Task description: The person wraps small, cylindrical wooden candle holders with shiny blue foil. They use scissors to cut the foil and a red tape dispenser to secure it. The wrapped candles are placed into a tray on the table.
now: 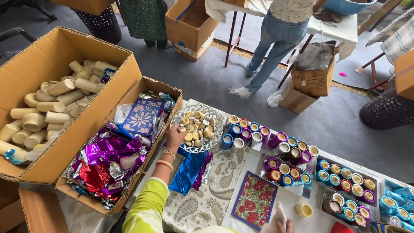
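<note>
My left hand, at the end of a yellow-green sleeve with bangles on the wrist, rests with curled fingers on the near rim of a white wire basket. The basket holds several small round cream discs. Whether the fingers hold a disc is hidden. My right hand shows only partly at the bottom edge, closed around a pale whitish piece. A small cream candle stands on the table just right of it. Blue and purple foil sheets lie beside my left forearm.
A big carton of cream wax cylinders and a carton of crumpled coloured foil stand at the left. Trays of foil-wrapped candles fill the right side. A red floral box lid lies in front. A person in jeans stands beyond.
</note>
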